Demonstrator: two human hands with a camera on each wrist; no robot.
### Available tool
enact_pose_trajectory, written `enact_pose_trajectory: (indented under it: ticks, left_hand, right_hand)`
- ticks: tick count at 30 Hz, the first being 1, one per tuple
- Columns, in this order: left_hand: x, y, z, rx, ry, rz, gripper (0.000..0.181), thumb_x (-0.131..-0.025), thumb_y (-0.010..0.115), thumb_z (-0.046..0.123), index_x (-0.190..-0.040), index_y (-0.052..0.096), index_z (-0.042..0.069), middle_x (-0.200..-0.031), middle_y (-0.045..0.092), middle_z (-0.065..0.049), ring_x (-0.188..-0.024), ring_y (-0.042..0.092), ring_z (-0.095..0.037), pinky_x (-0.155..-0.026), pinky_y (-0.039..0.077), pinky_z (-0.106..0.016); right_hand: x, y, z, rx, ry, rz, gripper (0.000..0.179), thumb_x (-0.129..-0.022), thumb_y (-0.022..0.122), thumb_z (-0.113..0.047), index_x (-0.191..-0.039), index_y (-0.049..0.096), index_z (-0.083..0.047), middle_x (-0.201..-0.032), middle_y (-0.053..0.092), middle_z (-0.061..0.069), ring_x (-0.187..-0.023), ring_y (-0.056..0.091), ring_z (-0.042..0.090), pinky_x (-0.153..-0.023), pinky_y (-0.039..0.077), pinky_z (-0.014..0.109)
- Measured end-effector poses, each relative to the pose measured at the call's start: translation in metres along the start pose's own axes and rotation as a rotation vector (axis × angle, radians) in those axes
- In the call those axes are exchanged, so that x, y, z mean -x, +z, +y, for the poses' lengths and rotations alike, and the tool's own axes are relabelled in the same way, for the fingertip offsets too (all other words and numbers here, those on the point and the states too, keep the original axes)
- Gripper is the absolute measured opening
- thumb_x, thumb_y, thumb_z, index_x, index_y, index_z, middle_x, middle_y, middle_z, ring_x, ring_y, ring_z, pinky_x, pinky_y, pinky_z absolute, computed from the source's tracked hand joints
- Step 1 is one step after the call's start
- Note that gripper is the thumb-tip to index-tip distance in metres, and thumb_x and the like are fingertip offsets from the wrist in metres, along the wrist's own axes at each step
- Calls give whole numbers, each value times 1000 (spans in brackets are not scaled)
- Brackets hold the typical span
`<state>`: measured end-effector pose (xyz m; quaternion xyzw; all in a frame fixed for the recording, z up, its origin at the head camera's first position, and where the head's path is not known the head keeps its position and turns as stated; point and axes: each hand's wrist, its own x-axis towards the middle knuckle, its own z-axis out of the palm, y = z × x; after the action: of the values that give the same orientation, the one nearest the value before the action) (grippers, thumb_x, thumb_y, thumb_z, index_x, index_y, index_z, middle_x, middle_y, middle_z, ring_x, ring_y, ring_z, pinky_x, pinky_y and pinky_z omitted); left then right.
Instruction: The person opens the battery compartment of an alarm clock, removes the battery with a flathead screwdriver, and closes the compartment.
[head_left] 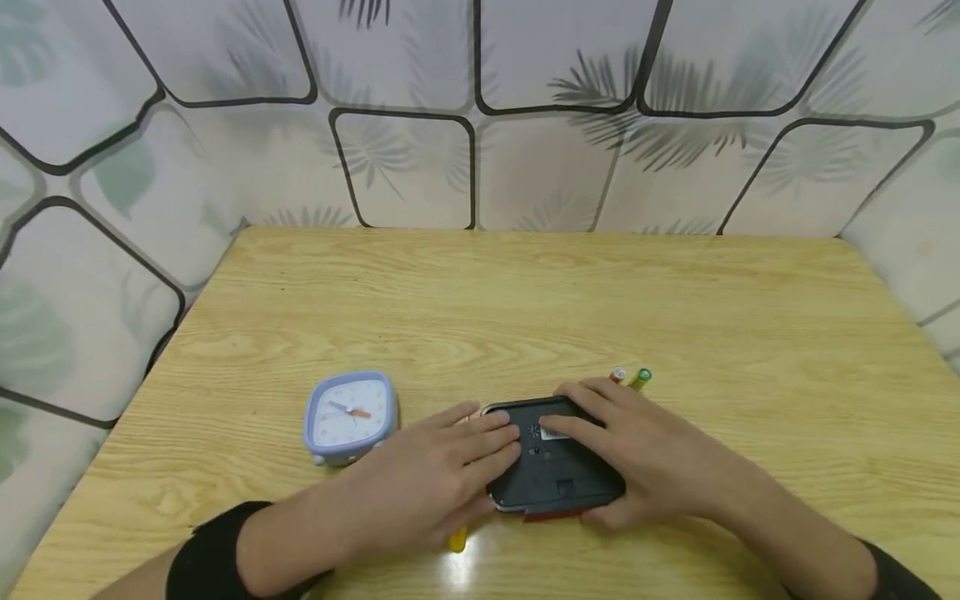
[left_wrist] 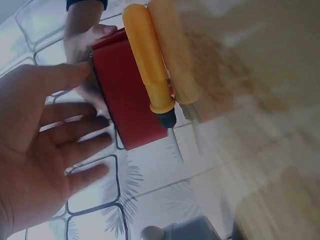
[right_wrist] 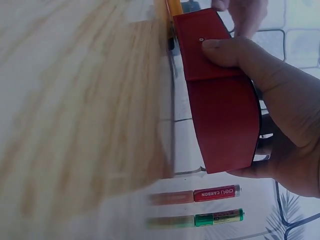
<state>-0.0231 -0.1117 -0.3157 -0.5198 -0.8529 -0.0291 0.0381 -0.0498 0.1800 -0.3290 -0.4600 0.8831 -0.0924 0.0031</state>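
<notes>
A red box-shaped device (right_wrist: 222,120) with a black back (head_left: 558,479) stands on the table, back facing up. A small white label (head_left: 553,433) and a small latch-like cover (head_left: 565,487) show on that back. My right hand (head_left: 652,454) grips the device from the right, its thumb (right_wrist: 220,52) on the red side and its index finger over the back. From the left, my left hand (head_left: 438,471) rests straight fingers on the back's left part. Just beside the device, below the left hand, lies a yellow-handled screwdriver (left_wrist: 145,55).
A blue-rimmed alarm clock (head_left: 351,417) sits to the left of the left hand. Behind the right hand lie a red battery (right_wrist: 216,193) and a green battery (right_wrist: 219,217). The wooden table (head_left: 480,308) meets a patterned curtain-like backdrop (head_left: 547,167) at its far edge.
</notes>
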Motion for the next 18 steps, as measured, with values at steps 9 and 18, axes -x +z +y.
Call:
enact_pose_trajectory:
  ticks: [9, 18]
  left_hand:
    - [-1, -3, -4, 244, -208, 420, 104, -83, 74, 55, -157, 25, 1, -162, 30, -13, -145, 39, -27, -114, 41, -46]
    - [-5, -8, 2, 604, -395, 390, 159, -57, 96, 45, -156, -23, 10, -169, -1, -3, -154, 19, -22, -117, 32, -53]
  right_hand:
    - [-2, -7, 2, -108, 13, 180, 102, -63, 91, -49, -149, 44, -19, -149, 43, 5, -131, 44, 22, -93, 55, 46]
    - [-3, -11, -3, -195, 48, 323, 112, -56, 95, -43, -150, 41, -13, -149, 43, 7, -133, 42, 21, -104, 50, 36]
